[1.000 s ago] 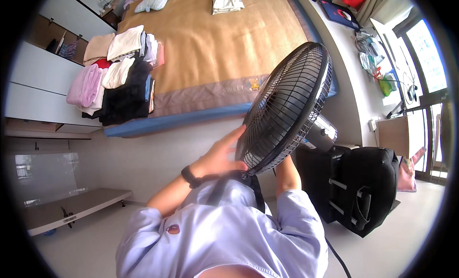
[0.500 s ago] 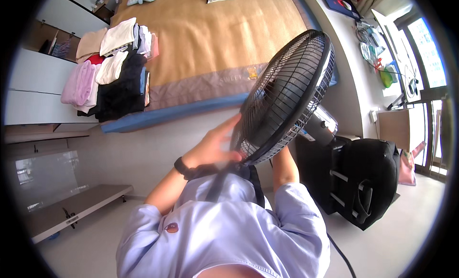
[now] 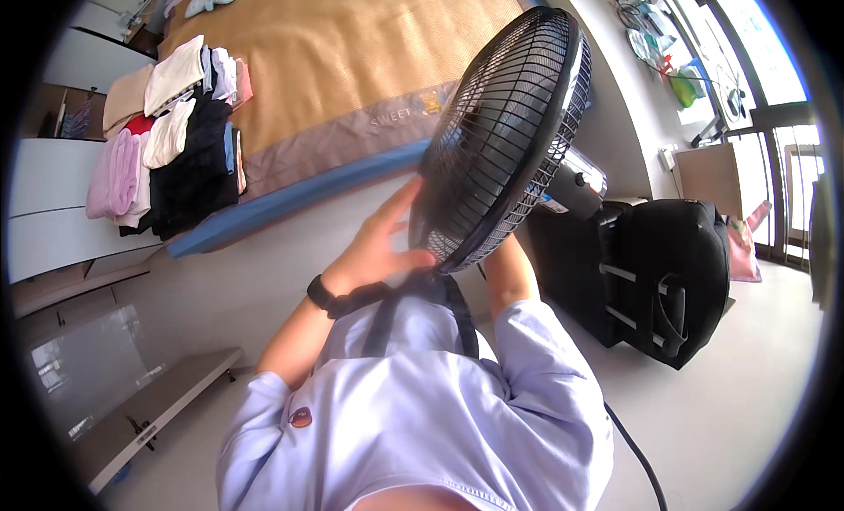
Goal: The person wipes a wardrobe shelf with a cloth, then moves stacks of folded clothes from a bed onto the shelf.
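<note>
A black electric fan [image 3: 501, 133] stands tilted in front of me, its round wire grille turned up and to the left. Behind the grille sits a dark motor housing [image 3: 582, 184]. My left hand [image 3: 374, 243] is at the lower left rim of the grille, fingers spread and thumb stretched toward the rim; whether it touches the wires is hard to tell. A dark band circles that wrist. My right forearm [image 3: 510, 269] reaches up behind the fan's lower edge, and the grille hides that hand and whatever it holds.
Beyond the fan is a bed [image 3: 325, 80] with a brown mat. Folded clothes [image 3: 167, 142] are stacked at its left corner. A black suitcase [image 3: 673, 282] stands close on the right, below a cluttered white desk [image 3: 642, 115]. A black cable [image 3: 637, 454] runs along the floor at right.
The whole view has shifted, so the bed, clothes and suitcase sit higher and further left. My left hand stays by the grille rim, its fingers now more clearly spread.
</note>
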`<state>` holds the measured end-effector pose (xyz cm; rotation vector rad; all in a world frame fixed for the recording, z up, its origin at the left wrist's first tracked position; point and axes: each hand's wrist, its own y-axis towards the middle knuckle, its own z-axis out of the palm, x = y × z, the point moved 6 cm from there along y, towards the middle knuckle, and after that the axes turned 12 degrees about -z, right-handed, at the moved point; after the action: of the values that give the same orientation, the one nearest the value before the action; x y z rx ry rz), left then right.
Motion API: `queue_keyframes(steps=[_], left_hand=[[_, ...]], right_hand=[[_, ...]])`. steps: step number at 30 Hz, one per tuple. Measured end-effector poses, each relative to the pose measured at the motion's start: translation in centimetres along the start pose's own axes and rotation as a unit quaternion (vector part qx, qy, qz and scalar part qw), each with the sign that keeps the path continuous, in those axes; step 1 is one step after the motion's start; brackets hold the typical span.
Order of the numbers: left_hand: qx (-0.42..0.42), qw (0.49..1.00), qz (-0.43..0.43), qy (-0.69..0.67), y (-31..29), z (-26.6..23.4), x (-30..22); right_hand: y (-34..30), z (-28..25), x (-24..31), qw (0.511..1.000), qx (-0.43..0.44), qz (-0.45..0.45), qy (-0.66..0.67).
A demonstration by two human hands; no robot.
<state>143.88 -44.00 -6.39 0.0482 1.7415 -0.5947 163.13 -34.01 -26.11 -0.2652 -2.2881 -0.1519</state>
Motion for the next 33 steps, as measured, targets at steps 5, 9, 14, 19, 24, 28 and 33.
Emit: queue_keyframes(steps=[5, 9, 14, 19, 24, 28, 33], left_hand=[[-0.006, 0.999, -0.003, 0.034, -0.2, 0.0, -0.2], [-0.029, 0.996, 0.041, 0.071, -0.7, -0.2, 0.5], [-0.008, 0.999, 0.034, -0.006, -2.0, -1.1, 0.0], [-0.103, 0.991, 0.083, 0.018, -6.2, -6.4, 1.7], [-0.209, 0.975, 0.045, -0.057, -14.2, -15.0, 4.8], [-0.375, 0.917, 0.067, -0.120, -24.0, -22.5, 8.8], [-0.571, 0.802, 0.079, -0.157, -37.5, -28.7, 10.8]], right_hand=[[-1.7, 0.7, -1.3, 1.000, 0.006, 0.011, 0.008], [-6.7, 2.7, -4.3, 0.996, 0.076, 0.031, -0.020], [-15.1, 8.8, -7.8, 0.954, 0.283, 0.061, -0.072], [-17.2, 17.1, -1.0, 0.885, 0.447, -0.103, -0.078], [-16.6, 22.7, 14.1, 0.918, 0.330, -0.183, 0.119], [-19.2, 22.3, 32.4, 0.861, 0.320, -0.102, 0.381], [-26.9, 22.0, 48.9, 0.766, 0.408, -0.155, 0.472]])
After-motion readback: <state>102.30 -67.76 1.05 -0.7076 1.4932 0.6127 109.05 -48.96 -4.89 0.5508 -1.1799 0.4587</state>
